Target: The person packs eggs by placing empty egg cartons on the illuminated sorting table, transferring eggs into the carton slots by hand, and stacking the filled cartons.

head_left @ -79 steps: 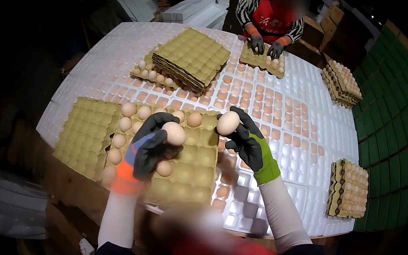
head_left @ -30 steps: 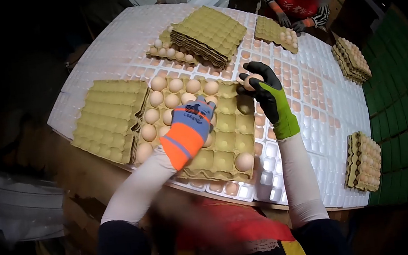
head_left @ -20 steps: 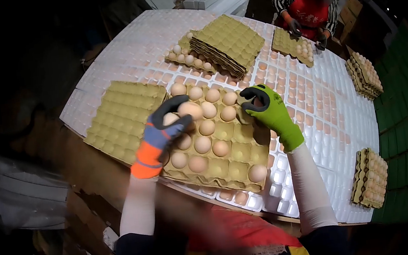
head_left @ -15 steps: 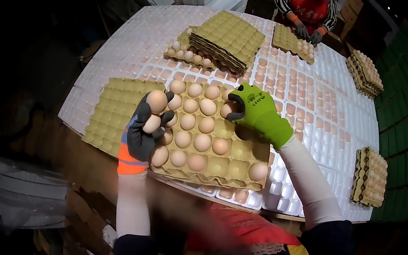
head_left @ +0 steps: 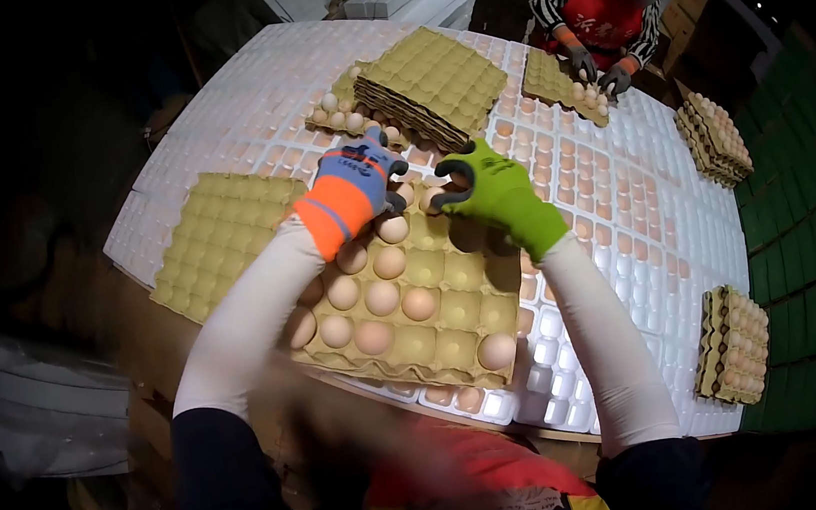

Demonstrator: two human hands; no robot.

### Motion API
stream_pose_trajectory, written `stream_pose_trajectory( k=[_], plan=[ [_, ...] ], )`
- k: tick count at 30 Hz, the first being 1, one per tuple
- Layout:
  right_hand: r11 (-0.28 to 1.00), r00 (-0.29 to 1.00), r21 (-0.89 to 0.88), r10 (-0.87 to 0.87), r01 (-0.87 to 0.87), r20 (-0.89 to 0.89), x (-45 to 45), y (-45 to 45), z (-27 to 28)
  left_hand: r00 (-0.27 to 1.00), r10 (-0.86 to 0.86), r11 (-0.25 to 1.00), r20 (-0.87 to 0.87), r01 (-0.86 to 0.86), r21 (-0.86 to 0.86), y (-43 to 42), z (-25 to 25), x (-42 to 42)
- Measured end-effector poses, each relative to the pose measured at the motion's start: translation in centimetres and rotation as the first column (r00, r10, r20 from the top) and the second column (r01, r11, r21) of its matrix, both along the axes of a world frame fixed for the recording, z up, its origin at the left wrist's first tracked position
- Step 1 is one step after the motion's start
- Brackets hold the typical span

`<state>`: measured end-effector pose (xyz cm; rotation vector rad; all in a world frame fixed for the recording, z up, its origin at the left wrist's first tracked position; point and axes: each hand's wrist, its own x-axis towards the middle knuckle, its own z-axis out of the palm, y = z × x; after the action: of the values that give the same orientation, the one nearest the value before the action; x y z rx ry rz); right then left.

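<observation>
A yellowish pulp egg tray (head_left: 443,337) lies in front of me, partly filled with brown eggs; several cups on its right side are bare. My left hand (head_left: 360,185), in a blue and orange glove with dark fingertips, is palm down over the tray's back-left part. Its fingers are curled, and whatever lies under the palm is hidden. Close to its fingertips an egg (head_left: 404,195) sits in the back row. My right hand (head_left: 491,190), in a green glove, hovers over the back-right cups, its dark fingers closed around an egg (head_left: 432,199).
White plastic trays (head_left: 584,164) of eggs cover the table. A bare pulp tray (head_left: 215,237) is at left, a pulp tray stack (head_left: 434,81) behind. Pulp trays of eggs stand at the right edge (head_left: 735,344). Across the table, a gloved person (head_left: 593,22) handles another tray (head_left: 549,83).
My left hand has swung forward and right, turning palm down; the two eggs seen in it are now hidden. My right hand has lifted an egg from its cup. The view has shifted slightly.
</observation>
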<state>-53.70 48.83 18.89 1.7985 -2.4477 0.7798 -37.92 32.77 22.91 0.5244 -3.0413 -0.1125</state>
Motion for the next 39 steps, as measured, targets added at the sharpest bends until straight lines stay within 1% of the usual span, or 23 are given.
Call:
stream_pose_trajectory(
  k=[2, 4, 5, 7, 8, 10, 11, 12, 13, 14, 16, 17, 19, 20, 22, 23, 25, 27, 31, 32, 34, 37, 39],
  plan=[
    [0.967, 0.884, 0.220, -0.008, 0.125, -0.468, 1.8, -1.9, -0.2, 0.999, -0.045, 0.988, 0.031, 0.049, -0.149, -1.2, -2.3, -2.5],
    [0.968, 0.919, 0.239, 0.022, 0.079, -0.393, 1.7, -2.1, 0.6, 0.976, -0.140, 0.916, 0.166, 0.191, -0.354, -1.3, -2.6, -3.4],
    [0.985, 0.993, 0.171, 0.021, 0.000, -0.120, 1.5, -1.2, 1.6, 0.954, -0.116, 0.926, 0.277, 0.205, -0.318, -0.8, -1.1, -3.7],
    [0.995, 0.938, 0.003, 0.094, -0.101, 0.333, -0.8, 1.0, 1.4, 0.956, -0.127, 0.952, 0.263, 0.192, -0.239, -1.1, -0.6, -2.8],
    [0.981, 0.475, -0.153, 0.192, -0.120, 0.859, -1.7, 2.3, 0.0, 0.960, -0.136, 0.970, 0.243, 0.179, -0.165, -1.7, -0.4, -2.4],
    [0.975, 0.320, -0.206, 0.220, -0.077, 0.922, -1.8, 5.9, -0.4, 0.987, -0.112, 0.974, -0.115, 0.132, 0.184, -3.2, -0.8, 0.4],
    [0.963, 0.117, -0.267, 0.270, -0.044, 0.956, -1.6, 7.6, -1.0, 0.956, -0.073, 0.917, -0.285, 0.177, 0.357, -3.9, -1.3, 1.5],
    [0.948, -0.087, -0.320, 0.319, 0.011, 0.944, -1.4, 9.4, -1.6, 0.925, 0.041, 0.715, -0.377, 0.237, 0.658, -3.7, -1.1, 2.3],
    [0.933, -0.086, -0.342, 0.352, 0.112, 0.932, -0.8, 11.0, -1.8, 0.908, 0.270, 0.500, -0.320, 0.151, 0.853, -1.4, 0.2, 3.1],
    [0.932, -0.200, -0.340, 0.360, 0.127, 0.911, -1.7, 12.9, -3.1, 0.890, 0.300, 0.383, -0.343, 0.217, 0.898, 0.7, 1.7, 4.1],
    [0.921, -0.192, -0.305, 0.354, 0.243, 0.915, -2.1, 16.8, -4.0, 0.898, 0.278, 0.270, -0.342, 0.268, 0.925, 5.5, 3.9, 6.2],
    [0.908, -0.166, -0.336, 0.383, 0.251, 0.909, -2.7, 19.0, -4.6, 0.889, 0.176, 0.426, -0.423, 0.319, 0.847, 6.9, 3.4, 7.0],
    [0.931, 0.053, -0.197, 0.190, 0.306, 0.980, -3.8, 23.4, -6.6, 0.837, -0.024, 0.696, -0.547, 0.407, 0.591, 9.7, 2.3, 8.6],
    [0.944, 0.170, -0.112, 0.061, 0.309, 0.984, -4.8, 25.2, -7.5, 0.866, -0.116, 0.641, -0.486, 0.440, 0.629, 12.4, 3.3, 8.8],
    [0.862, 0.235, 0.294, -0.413, 0.414, 0.880, -5.7, 28.0, -10.5, 0.872, -0.239, 0.605, -0.427, 0.478, 0.637, 17.6, 3.0, 9.1],
    [0.818, 0.303, 0.343, -0.509, 0.462, 0.806, -5.1, 28.6, -11.1, 0.903, -0.226, 0.566, -0.366, 0.427, 0.705, 20.0, 1.6, 9.0],
    [0.874, 0.700, 0.209, -0.478, 0.438, 0.531, -4.4, 29.9, -14.6, 0.858, -0.213, 0.472, -0.468, 0.510, 0.719, 25.1, -3.2, 7.6],
    [0.928, 0.880, 0.176, -0.368, 0.328, 0.300, -2.6, 29.1, -15.5, 0.909, -0.057, 0.318, -0.413, 0.409, 0.856, 29.5, -6.5, 5.6],
    [0.931, 0.932, 0.256, -0.311, 0.259, 0.189, -1.3, 27.8, -17.9, 0.962, 0.004, 0.455, -0.271, 0.240, 0.857, 33.1, -14.4, 1.9],
    [0.934, 0.932, 0.251, -0.304, 0.253, 0.195, -1.6, 28.2, -17.6, 0.969, 0.100, 0.601, -0.224, 0.121, 0.790, 33.7, -16.5, 1.8],
    [0.951, 0.819, 0.085, -0.300, 0.297, 0.489, -2.1, 29.4, -16.9, 0.975, 0.179, 0.836, -0.132, -0.080, 0.542, 34.1, -16.3, 0.1],
    [0.964, 0.849, 0.068, -0.258, 0.256, 0.461, -1.6, 30.6, -17.8, 0.984, 0.174, 0.871, 0.047, -0.176, 0.458, 33.9, -20.2, -1.9],
    [0.960, 0.851, -0.086, -0.194, 0.268, 0.487, -1.4, 30.8, -17.8, 0.982, 0.179, 0.875, -0.054, -0.134, 0.466, 34.1, -21.1, -1.4]
  ],
)
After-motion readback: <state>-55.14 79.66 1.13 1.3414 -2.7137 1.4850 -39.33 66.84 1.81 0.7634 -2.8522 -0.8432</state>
